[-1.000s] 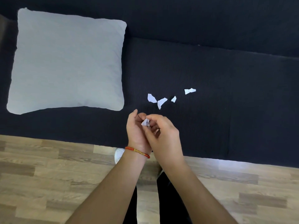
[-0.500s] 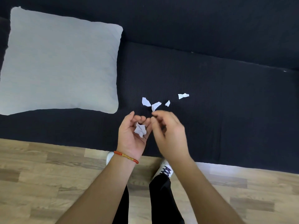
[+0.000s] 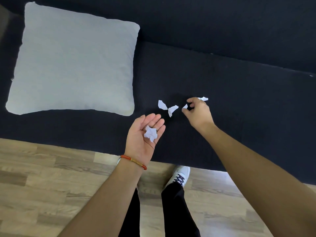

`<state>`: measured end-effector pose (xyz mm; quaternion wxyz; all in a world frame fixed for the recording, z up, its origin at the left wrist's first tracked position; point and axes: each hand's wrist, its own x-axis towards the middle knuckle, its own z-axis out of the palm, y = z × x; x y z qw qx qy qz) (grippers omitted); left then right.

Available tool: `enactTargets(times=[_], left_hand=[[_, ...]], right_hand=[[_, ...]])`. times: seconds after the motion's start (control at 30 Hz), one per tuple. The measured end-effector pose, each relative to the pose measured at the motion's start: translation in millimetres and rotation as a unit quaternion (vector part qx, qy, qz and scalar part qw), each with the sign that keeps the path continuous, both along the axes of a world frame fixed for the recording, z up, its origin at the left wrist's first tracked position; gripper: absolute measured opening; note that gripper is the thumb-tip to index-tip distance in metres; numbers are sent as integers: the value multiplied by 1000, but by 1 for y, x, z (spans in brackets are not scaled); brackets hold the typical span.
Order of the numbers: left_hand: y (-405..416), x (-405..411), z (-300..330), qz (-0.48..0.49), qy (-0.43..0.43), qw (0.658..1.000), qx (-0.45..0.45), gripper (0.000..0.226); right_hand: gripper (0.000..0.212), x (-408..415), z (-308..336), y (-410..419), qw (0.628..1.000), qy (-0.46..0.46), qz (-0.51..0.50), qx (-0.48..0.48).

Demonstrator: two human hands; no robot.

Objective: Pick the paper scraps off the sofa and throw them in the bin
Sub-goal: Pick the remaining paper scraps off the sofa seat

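Scraps of white paper lie on the dark sofa seat (image 3: pixel 222 93) near its front edge, towards the middle of the cushion: a curled scrap (image 3: pixel 162 105), a bent scrap (image 3: pixel 172 109) just right of it and almost touching, a small scrap (image 3: pixel 185 106) further right, and a far scrap (image 3: pixel 203 98) peeping out beyond the fingers that reach over it. The right hand (image 3: pixel 198 112) hovers low over these last two, its thumb and forefinger curved towards each other with the small scrap at the forefinger's tip; whether it already pinches the paper cannot be told. The left hand (image 3: pixel 145 134) lies palm up over the front edge of the seat, fingers relaxed and nearly straight, with a crumpled wad of scraps (image 3: pixel 150 133) resting loose in the palm. A red and gold bracelet (image 3: pixel 134 161) circles that wrist. A pale grey cushion (image 3: pixel 73 62) sits on the left part of the seat, well apart from the paper. Below the sofa's front edge runs a wood-look floor (image 3: pixel 42 185), where black trouser legs and a white shoe (image 3: pixel 181 175) with dark laces stand
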<state>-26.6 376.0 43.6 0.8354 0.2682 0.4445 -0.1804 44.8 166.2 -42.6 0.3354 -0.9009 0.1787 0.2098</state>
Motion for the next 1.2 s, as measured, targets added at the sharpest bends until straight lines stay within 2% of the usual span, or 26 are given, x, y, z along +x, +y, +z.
enactTargets(times=[0.17, 0.27, 0.37, 0.5, 0.6, 0.77, 0.83, 0.93, 1.03, 1.13, 1.2], left_hand=[[6, -4, -3, 3, 5, 1000, 3, 34], [10, -5, -5, 6, 13, 1000, 5, 34], [13, -6, -11, 0, 23, 1000, 10, 35], [13, -7, -20, -1, 44, 999, 32, 34], [7, -6, -24, -3, 53, 998, 31, 33], [-8, 0, -24, -4, 44, 999, 11, 34], [-10, 3, -25, -16, 40, 999, 11, 34], [-8, 6, -24, -41, 51, 998, 20, 37], [-4, 9, -25, -32, 48, 998, 24, 38], [2, 12, -25, -6, 27, 1000, 14, 34], [4, 13, -24, 6, 22, 1000, 19, 33]], right_hand=[[33, 6, -8, 7, 999, -21, 13, -34], [22, 7, -8, 8, 999, -19, -12, -28], [24, 3, -2, 8, 998, -17, -53, 3], [25, -10, 24, 15, 991, -73, -88, 67], [29, -30, 52, 32, 984, -108, -67, 128], [37, -68, 85, 73, 971, -98, 25, 218], [37, -80, 83, 83, 970, -93, 75, 210], [26, -86, 77, 90, 977, -98, 117, 147], [20, -84, 79, 91, 968, -147, 143, 142], [11, -77, 86, 90, 966, -177, 78, 170], [9, -67, 80, 84, 973, -176, 19, 145]])
